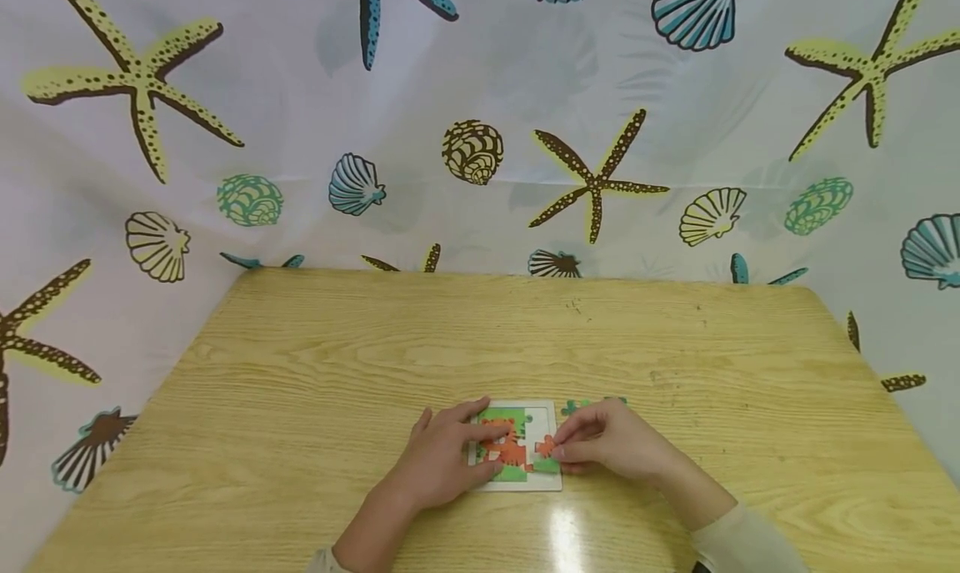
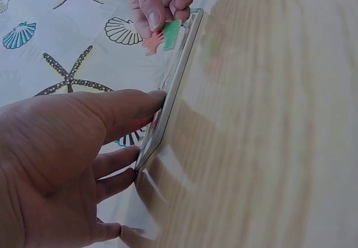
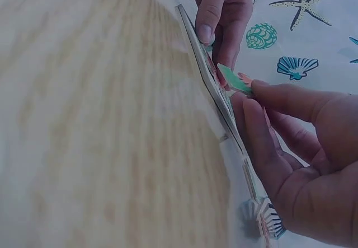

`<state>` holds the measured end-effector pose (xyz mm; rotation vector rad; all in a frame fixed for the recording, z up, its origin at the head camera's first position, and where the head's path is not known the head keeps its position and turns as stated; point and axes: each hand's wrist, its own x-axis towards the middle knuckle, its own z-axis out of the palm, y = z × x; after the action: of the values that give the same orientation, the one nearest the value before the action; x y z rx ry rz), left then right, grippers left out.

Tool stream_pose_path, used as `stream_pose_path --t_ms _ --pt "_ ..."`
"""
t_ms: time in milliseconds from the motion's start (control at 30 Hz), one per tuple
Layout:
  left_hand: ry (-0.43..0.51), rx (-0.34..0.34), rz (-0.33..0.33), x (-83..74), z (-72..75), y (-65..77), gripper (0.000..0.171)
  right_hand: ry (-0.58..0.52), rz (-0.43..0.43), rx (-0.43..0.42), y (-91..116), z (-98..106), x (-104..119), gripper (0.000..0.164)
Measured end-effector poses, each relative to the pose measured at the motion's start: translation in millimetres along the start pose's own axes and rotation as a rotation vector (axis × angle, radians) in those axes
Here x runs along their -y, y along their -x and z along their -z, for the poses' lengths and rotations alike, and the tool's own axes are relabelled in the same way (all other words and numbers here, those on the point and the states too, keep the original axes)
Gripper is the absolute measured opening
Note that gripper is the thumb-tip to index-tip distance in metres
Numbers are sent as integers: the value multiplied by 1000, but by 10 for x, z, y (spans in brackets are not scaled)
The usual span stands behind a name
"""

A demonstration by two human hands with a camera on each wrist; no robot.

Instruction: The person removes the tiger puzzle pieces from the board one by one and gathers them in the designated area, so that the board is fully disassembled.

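Observation:
A jigsaw puzzle in a white-rimmed tray (image 1: pixel 517 486) lies on the table, its left part filled with an orange animal on green. My left hand (image 1: pixel 442 458) rests over the tray's left side, its fingers spread on the puzzle and thumb near the lower edge. Between thumb and fingers, my right hand (image 1: pixel 622 441) pinches an orange and green puzzle piece (image 1: pixel 547 463) over the tray's right side. In the left wrist view that piece (image 2: pixel 171 34) is tilted and raised above the tray. The right wrist view shows its green edge (image 3: pixel 235 81) at the fingertips.
Loose green puzzle pieces (image 1: pixel 570 407) lie just right of the tray, partly hidden behind my right hand. The wooden table (image 1: pixel 337 364) stretches around the tray. A white cloth (image 1: pixel 420 139) printed with shells and starfish hangs behind and at both sides.

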<state>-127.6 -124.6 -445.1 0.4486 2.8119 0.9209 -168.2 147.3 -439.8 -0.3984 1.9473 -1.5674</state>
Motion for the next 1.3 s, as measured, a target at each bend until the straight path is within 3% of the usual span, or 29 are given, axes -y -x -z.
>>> stream_pose_path --t_ms 300,567,1300 --pt "5 9 11 -5 10 7 43 42 -31 -12 40 93 50 19" --pt "15 9 11 -10 9 10 43 -11 -84 -19 81 199 94 21" --pt "7 -12 -8 -18 7 33 44 85 -5 -6 142 437 124 29"
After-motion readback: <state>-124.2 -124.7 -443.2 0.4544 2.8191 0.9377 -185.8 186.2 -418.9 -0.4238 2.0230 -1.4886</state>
